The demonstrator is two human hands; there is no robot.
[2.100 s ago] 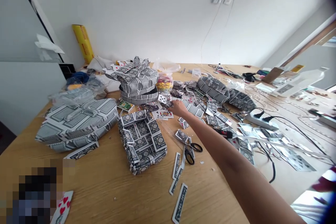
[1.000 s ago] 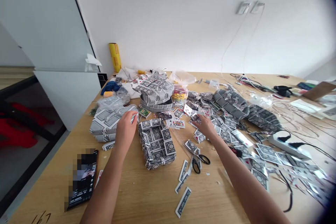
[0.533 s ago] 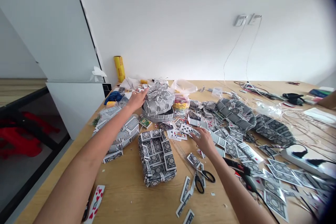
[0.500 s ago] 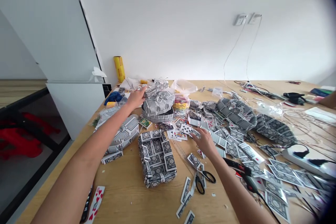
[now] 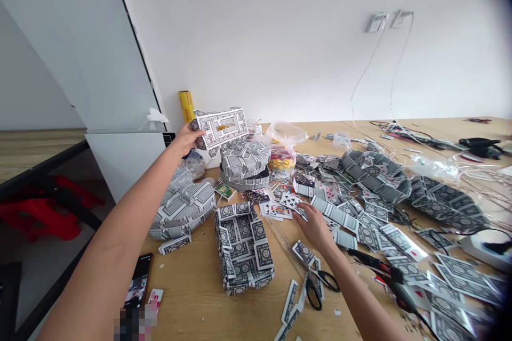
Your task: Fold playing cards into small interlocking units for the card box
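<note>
My left hand (image 5: 187,139) grips one end of a rectangular lid (image 5: 211,141) made of folded playing cards, with a slot cut in its face. It is held tilted above a stack of rounded grey card boxes (image 5: 245,161). My right hand (image 5: 314,225) is closed on a playing card (image 5: 290,201), close to other face-up cards (image 5: 280,210); how many it holds I cannot tell. Between my arms stands an open rectangular box (image 5: 243,279) built of the same black-and-white patterned cards. Black-handled scissors (image 5: 314,293) lie right of it, over cut card strips (image 5: 290,301).
Loose cards (image 5: 370,237) spread across the right side, with a black corded tool (image 5: 394,279) among them. Grey card-made pieces (image 5: 376,176) sit behind. A rounded card box (image 5: 184,210) and a phone (image 5: 139,279) lie left. A yellow roll (image 5: 186,105) stands by the wall.
My left hand has lifted the card-made lid up from the clutter at the back left and turned its slotted face toward me. The right hand stays at the cards. The view has shifted slightly.
</note>
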